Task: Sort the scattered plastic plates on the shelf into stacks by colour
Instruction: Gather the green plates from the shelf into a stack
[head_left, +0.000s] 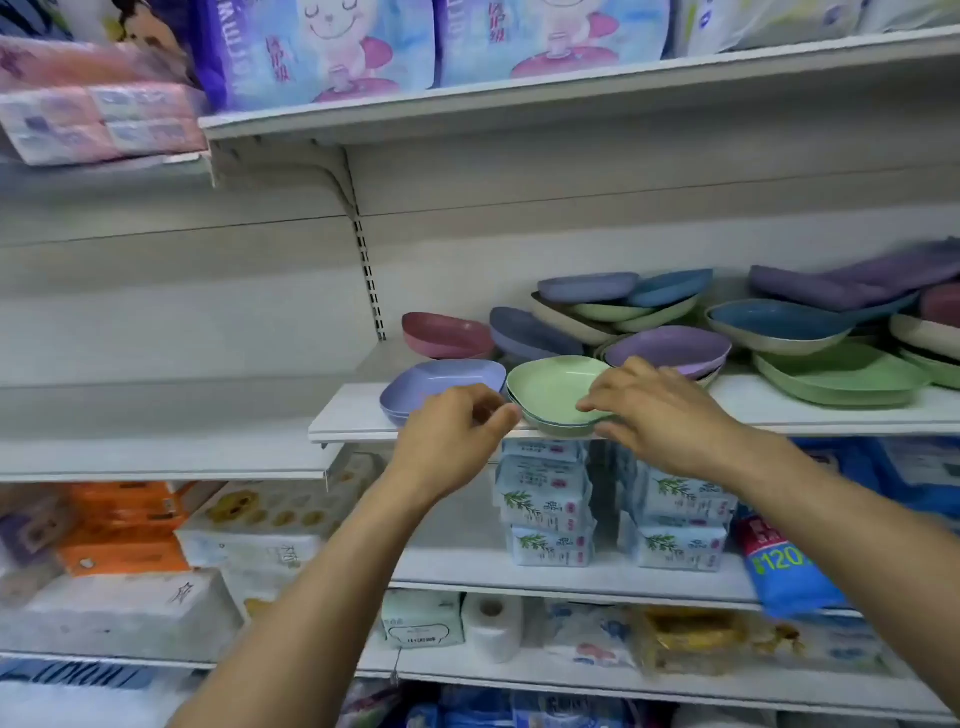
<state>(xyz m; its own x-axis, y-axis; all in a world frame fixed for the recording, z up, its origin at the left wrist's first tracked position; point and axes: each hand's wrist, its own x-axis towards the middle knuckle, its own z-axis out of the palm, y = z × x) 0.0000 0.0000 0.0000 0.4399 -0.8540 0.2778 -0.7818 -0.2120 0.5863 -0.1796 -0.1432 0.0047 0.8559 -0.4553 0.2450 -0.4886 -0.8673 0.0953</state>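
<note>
Green plate stack (550, 387) is being pinched at the rim by right hand (657, 413); left hand (449, 434) is being curled beside it, grip unclear.

- "120" in pale digits on a blue plastic pack with a red top (779, 564), at four o'clock.
- Chinese characters on the blue-and-pink cartoon-printed soft packs (322, 52) at twelve o'clock, too blurred to read.
- Small print on the pale blue leaf-patterned packets (545, 501) at centre, not legible.

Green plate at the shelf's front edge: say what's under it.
The green plate sits in a lower plate, only its rim showing. Left hand and right hand hide the rest.
</note>
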